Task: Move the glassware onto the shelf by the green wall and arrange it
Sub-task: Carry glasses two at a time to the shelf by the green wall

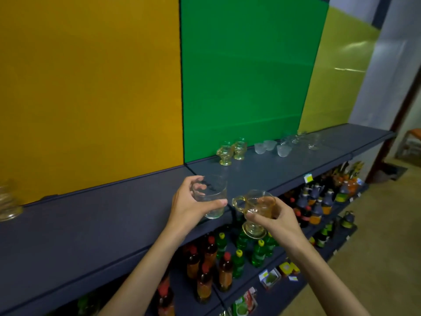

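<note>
My left hand (190, 205) grips a clear glass tumbler (215, 201) over the front of the dark blue shelf (95, 222). My right hand (281, 221) holds an amber footed cup with a handle (255, 213) just beyond the shelf's front edge. On the shelf below the green wall (248, 76) stand two amber footed cups (232, 151), three small frosted glasses (272, 148) and several clear glasses (298, 139) further right.
Stacked clear glassware (8, 201) sits at the far left of the shelf by the yellow wall. Lower shelves hold red-capped and green bottles (218, 263), dark bottles (319, 201) and small boxes (271, 278). The floor (376, 247) lies to the right.
</note>
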Demonstrator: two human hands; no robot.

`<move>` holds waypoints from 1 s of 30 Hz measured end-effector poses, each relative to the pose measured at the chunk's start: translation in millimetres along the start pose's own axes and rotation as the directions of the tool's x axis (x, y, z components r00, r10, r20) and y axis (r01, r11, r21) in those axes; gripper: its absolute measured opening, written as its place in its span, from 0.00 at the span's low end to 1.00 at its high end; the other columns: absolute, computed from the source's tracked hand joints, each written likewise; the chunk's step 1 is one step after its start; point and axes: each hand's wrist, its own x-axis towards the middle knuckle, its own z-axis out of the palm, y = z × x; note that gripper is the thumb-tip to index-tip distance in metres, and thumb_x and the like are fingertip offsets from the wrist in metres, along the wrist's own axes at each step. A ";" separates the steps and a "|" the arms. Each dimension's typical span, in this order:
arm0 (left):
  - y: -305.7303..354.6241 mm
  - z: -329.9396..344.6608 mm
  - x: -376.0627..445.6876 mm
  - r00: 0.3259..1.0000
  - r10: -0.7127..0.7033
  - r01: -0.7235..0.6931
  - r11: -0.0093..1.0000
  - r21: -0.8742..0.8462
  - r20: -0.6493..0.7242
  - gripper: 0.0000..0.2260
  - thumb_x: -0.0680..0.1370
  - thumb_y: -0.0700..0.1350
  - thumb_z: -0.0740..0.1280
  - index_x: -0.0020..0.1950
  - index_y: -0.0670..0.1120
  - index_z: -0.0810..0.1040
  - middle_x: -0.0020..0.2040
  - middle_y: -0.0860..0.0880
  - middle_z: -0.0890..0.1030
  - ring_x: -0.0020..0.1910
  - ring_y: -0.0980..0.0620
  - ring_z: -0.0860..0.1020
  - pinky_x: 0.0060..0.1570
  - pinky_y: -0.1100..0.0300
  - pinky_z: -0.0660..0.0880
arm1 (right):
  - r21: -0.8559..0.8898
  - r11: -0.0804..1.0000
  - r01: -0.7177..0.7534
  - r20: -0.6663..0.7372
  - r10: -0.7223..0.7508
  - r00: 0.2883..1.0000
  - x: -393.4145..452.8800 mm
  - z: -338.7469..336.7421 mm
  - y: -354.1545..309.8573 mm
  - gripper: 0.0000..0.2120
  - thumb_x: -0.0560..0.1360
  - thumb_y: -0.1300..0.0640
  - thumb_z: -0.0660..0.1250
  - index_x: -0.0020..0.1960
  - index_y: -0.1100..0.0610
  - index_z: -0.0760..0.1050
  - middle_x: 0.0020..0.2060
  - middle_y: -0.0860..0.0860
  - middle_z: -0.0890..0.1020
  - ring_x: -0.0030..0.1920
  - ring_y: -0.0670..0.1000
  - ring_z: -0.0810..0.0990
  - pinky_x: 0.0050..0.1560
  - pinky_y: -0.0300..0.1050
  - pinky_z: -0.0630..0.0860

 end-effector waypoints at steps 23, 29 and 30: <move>-11.1 216.6 118.3 0.979 -0.039 0.055 0.995 0.077 -0.199 0.36 0.58 0.54 0.85 0.63 0.55 0.75 0.54 0.55 0.81 0.53 0.54 0.81 0.51 0.58 0.77 | 0.065 0.998 -0.016 0.049 0.013 0.999 193.3 -168.8 82.5 0.30 0.60 0.60 0.84 0.56 0.55 0.74 0.48 0.50 0.86 0.47 0.46 0.86 0.50 0.43 0.81; -19.1 220.5 169.3 0.952 -0.057 0.086 0.993 0.083 -0.300 0.37 0.58 0.53 0.85 0.64 0.54 0.75 0.55 0.55 0.81 0.55 0.58 0.79 0.52 0.63 0.74 | 0.023 1.000 0.006 0.186 -0.010 0.982 279.9 -154.7 73.7 0.26 0.62 0.62 0.83 0.54 0.56 0.74 0.42 0.49 0.87 0.44 0.44 0.86 0.40 0.32 0.76; -19.1 218.9 176.3 0.948 -0.053 0.086 0.992 0.093 -0.313 0.38 0.58 0.53 0.86 0.64 0.54 0.75 0.55 0.56 0.81 0.55 0.58 0.79 0.50 0.64 0.73 | 0.006 1.000 0.020 0.201 -0.020 0.979 293.4 -151.6 71.2 0.27 0.61 0.60 0.84 0.54 0.55 0.74 0.43 0.48 0.87 0.45 0.45 0.86 0.41 0.33 0.77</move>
